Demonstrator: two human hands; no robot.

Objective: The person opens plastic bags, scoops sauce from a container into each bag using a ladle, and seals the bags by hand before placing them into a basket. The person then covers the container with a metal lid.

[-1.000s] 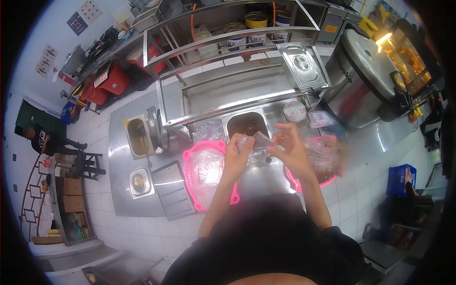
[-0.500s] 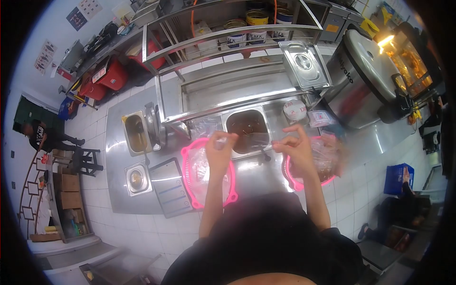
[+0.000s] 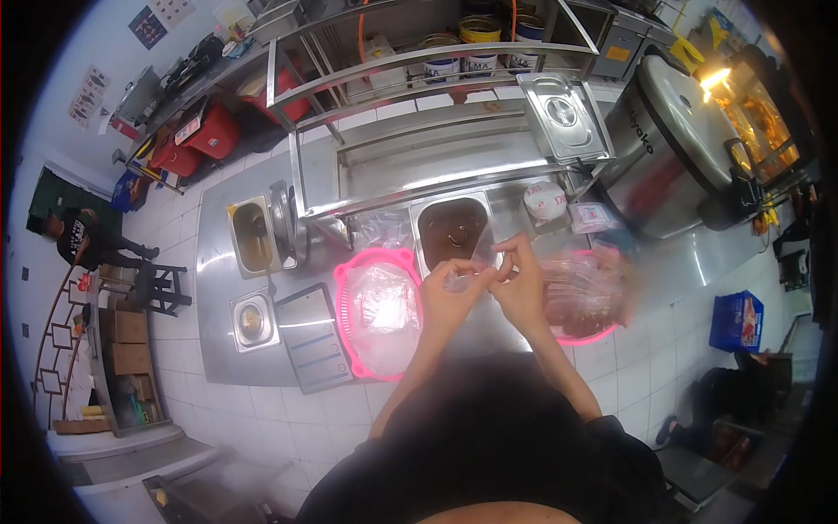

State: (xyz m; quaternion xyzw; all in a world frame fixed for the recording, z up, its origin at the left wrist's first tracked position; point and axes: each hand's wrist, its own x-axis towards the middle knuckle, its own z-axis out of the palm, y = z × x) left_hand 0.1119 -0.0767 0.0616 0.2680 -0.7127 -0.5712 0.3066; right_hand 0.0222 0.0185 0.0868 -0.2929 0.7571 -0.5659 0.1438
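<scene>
My left hand (image 3: 451, 295) and my right hand (image 3: 522, 293) meet in front of the steel pan of brown liquid (image 3: 447, 234). Between their pinched fingers is a small clear plastic bag (image 3: 481, 246), thin and hard to make out. To the left, a pink basket (image 3: 344, 325) holds a pile of clear plastic bags (image 3: 384, 306). On the right, filled plastic bags with brownish contents (image 3: 576, 297) lie in a second pink basket (image 3: 578, 341), partly behind my right forearm and hand.
A steel shelf frame (image 3: 419, 196) rises behind the pan, with a lidded steel container (image 3: 563, 118) on it. A large steel cooker (image 3: 668, 144) stands at right. Another pan (image 3: 252, 237) and a small container (image 3: 254, 323) sit left. Other people (image 3: 83, 236) are at the room's sides.
My hands have come together from either side of the pan, the left moving right and the right moving slightly left. The clear bag now shows between them.
</scene>
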